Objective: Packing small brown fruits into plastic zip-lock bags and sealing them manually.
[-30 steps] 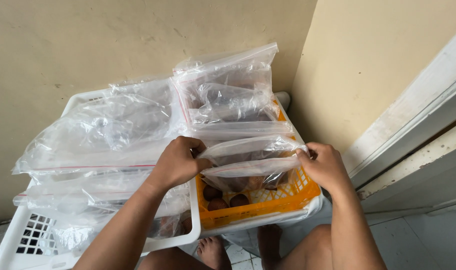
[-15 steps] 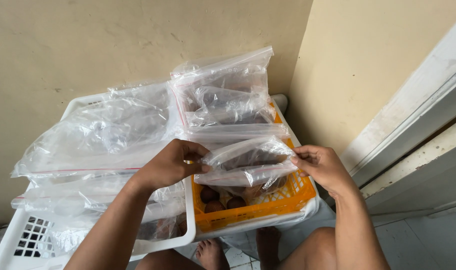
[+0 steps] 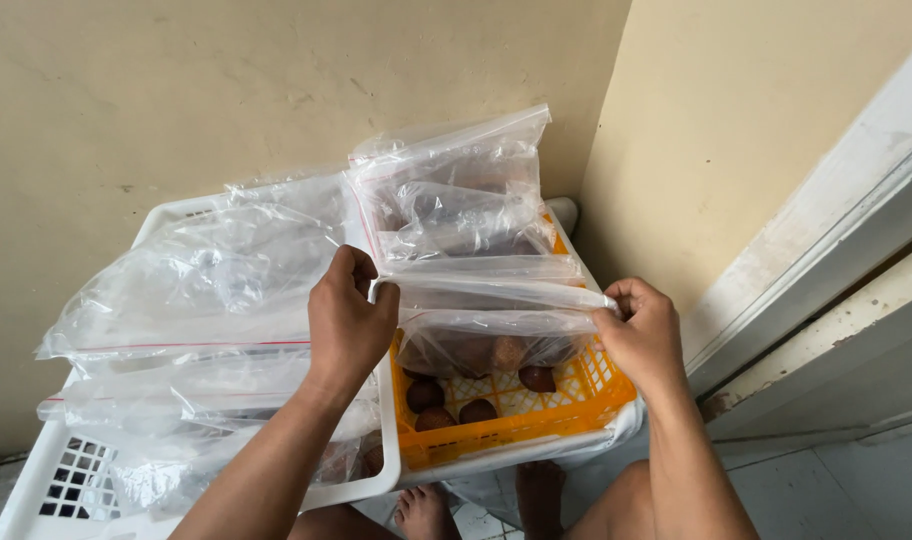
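The left hand (image 3: 348, 325) and right hand (image 3: 641, 335) are pinching the top corners of a limp, slippery plastic bag (image 3: 496, 335); it is likely sagging under the brown fruit (image 3: 508, 352) inside.

Clear see-through zip bag (image 3: 496, 325) with brownish round fruit (image 3: 481, 355) showing through, pinched at both ends over a bright orange basket (image 3: 536, 415) with a lattice pattern and more dark brown fruit (image 3: 446, 400) inside. Loads more clear bags (image 3: 206, 290) with thin red seal lines, heaped on a white basket (image 3: 66, 480) with square grid holes. Plain beige wall (image 3: 176, 90) behind, bit scuffed, and pale grey floor tiles (image 3: 856, 490).
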